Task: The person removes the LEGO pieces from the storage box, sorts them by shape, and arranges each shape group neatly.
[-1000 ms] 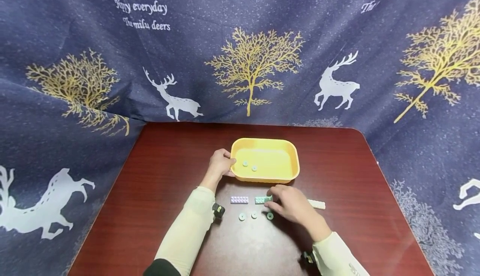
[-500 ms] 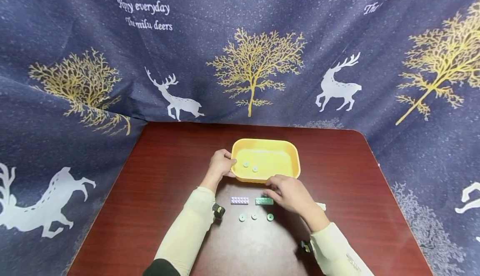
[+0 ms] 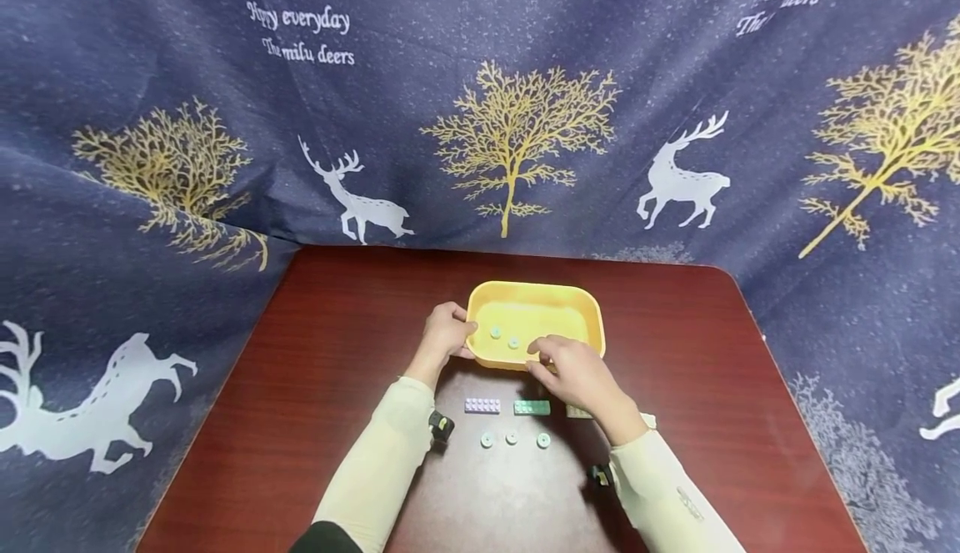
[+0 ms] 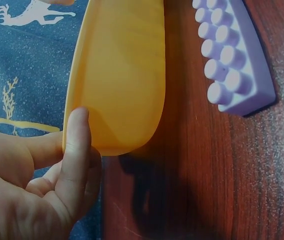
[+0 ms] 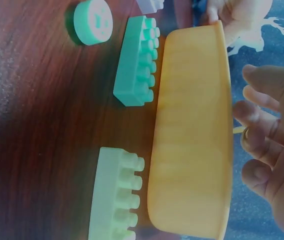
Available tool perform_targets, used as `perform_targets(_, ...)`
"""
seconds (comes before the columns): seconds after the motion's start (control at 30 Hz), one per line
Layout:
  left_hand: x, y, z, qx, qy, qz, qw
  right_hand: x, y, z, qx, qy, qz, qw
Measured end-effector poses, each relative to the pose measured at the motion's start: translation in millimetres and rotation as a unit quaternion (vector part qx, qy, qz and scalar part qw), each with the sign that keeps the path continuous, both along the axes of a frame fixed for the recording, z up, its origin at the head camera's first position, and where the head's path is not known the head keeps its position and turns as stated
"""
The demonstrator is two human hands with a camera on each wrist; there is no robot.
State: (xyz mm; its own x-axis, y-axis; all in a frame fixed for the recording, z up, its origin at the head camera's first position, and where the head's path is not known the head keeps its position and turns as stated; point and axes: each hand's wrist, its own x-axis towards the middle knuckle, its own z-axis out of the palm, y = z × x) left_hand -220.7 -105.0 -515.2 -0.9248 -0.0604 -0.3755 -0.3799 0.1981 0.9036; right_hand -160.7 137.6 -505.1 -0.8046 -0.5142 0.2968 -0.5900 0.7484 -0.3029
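My left hand (image 3: 447,332) grips the left rim of a yellow plastic bin (image 4: 122,90), thumb on the inside and fingers beneath. My right hand (image 3: 573,369) hovers over the bin's near rim, its fingers loosely bent; in the right wrist view nothing shows between thumb and fingers. Two small pale-green toy wheels (image 3: 496,332) lie in the bin's left half. In front of it stand a purple toy brick (image 3: 482,405), a green brick (image 3: 532,408) and a pale brick (image 5: 113,195), partly hidden from the head view by my right arm.
Three more toy wheels (image 3: 512,438) lie in a row on the red-brown table (image 3: 360,303), nearer to me than the bricks. A pale block end (image 3: 648,421) shows beyond my right wrist. A dark blue cloth (image 3: 420,161) printed with deer hangs behind the table.
My right hand has moved from beside the green brick up and away from me to the bin's near rim, uncovering that brick. My left hand keeps its grip on the bin.
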Motion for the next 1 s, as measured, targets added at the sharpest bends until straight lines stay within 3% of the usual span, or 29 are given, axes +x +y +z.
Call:
perform_targets(0.5,0.3,-0.2,0.0,-0.001,0.002,-0.002,1.0000,-24.6,-11.7,-3.6,-0.008,-0.026,-0.014,1.000)
perform_targets(1.0,-1.1,0.5,0.4,-0.001,-0.002,-0.004,1.0000,-54.2,-28.5,-9.4,0.017,-0.082,-0.026,0.996)
